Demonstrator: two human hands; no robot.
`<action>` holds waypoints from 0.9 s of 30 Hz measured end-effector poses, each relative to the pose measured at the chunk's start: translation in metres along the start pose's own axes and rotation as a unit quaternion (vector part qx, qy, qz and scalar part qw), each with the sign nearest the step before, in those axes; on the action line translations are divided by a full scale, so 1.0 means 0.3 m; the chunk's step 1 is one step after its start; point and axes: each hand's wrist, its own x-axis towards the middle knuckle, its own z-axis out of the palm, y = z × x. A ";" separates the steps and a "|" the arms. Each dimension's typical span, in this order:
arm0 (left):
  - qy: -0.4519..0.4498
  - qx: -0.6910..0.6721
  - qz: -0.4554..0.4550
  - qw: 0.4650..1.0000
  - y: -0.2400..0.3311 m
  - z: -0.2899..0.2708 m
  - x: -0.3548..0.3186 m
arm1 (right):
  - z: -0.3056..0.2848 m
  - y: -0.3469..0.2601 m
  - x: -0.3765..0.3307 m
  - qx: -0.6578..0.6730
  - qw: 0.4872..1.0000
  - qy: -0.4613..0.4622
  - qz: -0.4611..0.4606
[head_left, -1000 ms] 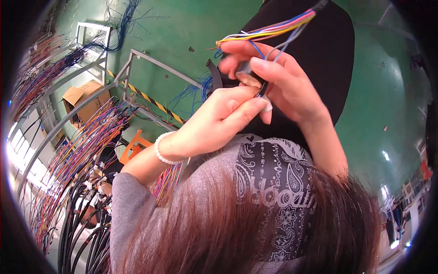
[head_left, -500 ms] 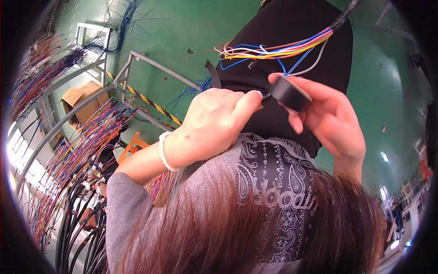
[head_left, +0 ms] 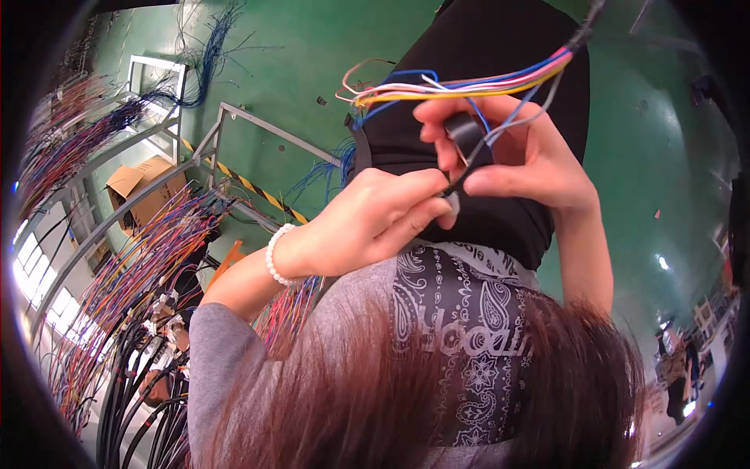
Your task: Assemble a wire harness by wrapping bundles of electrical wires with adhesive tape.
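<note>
My right hand (head_left: 543,160) curls around a roll of black tape (head_left: 469,139). Its thumb comes close to my left fingertips. With fingers pinched together, my left hand (head_left: 379,215) grips the dark end of a thin wire branch (head_left: 450,186); the fingers partly cover it. Blue and grey wires (head_left: 512,123) run down past the roll toward that pinch. They branch from a bundle of yellow, white, pink, blue and brown wires (head_left: 500,87) lying over my black-clad lap, its loose ends pointing left. Upper right, the bundle enters a black covering (head_left: 582,35).
At left, many coloured wires (head_left: 148,250) hang over grey metal frames (head_left: 281,133). Black cables (head_left: 125,391) droop below them. A cardboard box (head_left: 144,191) sits on the green floor near yellow-black striped tape (head_left: 258,190). Another person (head_left: 678,375) shows at far right.
My right hand has turned and moved up and left, its fingers now reaching behind the wires with the tape roll. My left hand has shifted slightly down, still pinching.
</note>
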 end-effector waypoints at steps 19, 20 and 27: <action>-0.061 0.278 0.183 0.941 -0.009 0.015 0.063 | 0.095 0.013 0.002 0.119 0.975 0.183 0.049; -0.064 0.261 0.149 0.952 -0.007 0.005 0.058 | 0.088 0.014 0.012 0.162 0.970 0.174 0.053; -0.050 0.163 0.092 0.981 -0.004 -0.044 0.025 | -0.014 0.025 -0.037 -0.024 0.997 0.054 -0.052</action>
